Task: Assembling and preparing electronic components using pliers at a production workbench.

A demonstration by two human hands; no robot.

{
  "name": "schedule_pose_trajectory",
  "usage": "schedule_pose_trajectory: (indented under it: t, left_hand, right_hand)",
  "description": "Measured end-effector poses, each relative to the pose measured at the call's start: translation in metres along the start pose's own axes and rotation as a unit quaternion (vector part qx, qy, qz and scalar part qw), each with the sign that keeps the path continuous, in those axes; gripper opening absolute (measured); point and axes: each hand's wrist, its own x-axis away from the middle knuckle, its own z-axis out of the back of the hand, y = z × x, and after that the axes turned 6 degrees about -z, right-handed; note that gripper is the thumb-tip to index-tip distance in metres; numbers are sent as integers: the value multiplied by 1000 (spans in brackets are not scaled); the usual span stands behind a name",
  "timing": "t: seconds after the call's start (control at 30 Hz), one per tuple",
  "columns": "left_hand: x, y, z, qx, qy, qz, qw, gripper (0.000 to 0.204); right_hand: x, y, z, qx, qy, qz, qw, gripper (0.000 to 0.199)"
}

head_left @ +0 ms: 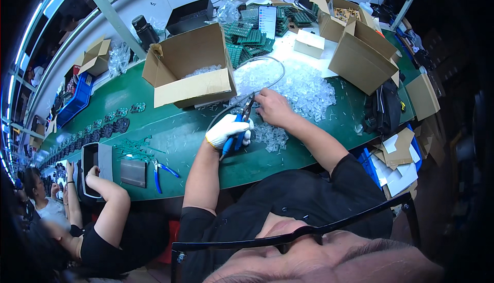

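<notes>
My left hand (227,131), in a white knit glove, is closed around blue-handled cutting pliers (241,133). The dark jaws point away from me, up to the fingertips of my bare right hand (274,107). Those fingers are bent together at the jaws, and what they pinch is too small to make out. Under and beyond my right hand spreads a heap of small clear plastic pieces (309,93). A smaller cluster of the same pieces (271,138) lies nearer me. A grey cable (284,69) loops over the heap and runs down by my left hand.
An open cardboard box (193,90) with clear pieces stands at the left of the heap, another carton (363,59) at right. Green circuit boards (249,37) and a phone (267,21) lie behind. Blue-handled cutters (158,176) rest at left, near a co-worker's arm (110,195).
</notes>
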Motion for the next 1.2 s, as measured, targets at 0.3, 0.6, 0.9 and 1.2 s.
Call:
schedule_pose_trajectory:
  t: [0.3, 0.6, 0.9, 1.2]
  left_hand:
    - [1, 0, 1, -13, 8, 6, 1000, 30]
    - [-1, -3, 3, 5, -2, 3, 1000, 31]
    - [-2, -4, 4, -15, -18, 8, 1000, 45]
    - [-2, -1, 4, -16, -32, 6, 999, 46]
  right_hand:
    - [1, 16, -17, 49, -39, -19, 998, 11]
    - [14, 28, 3, -86, 119, -56, 988, 12]
    - [16, 39, 12, -597, -26, -306, 741, 16]
    - [11, 16, 20, -729, -98, -284, 615, 22]
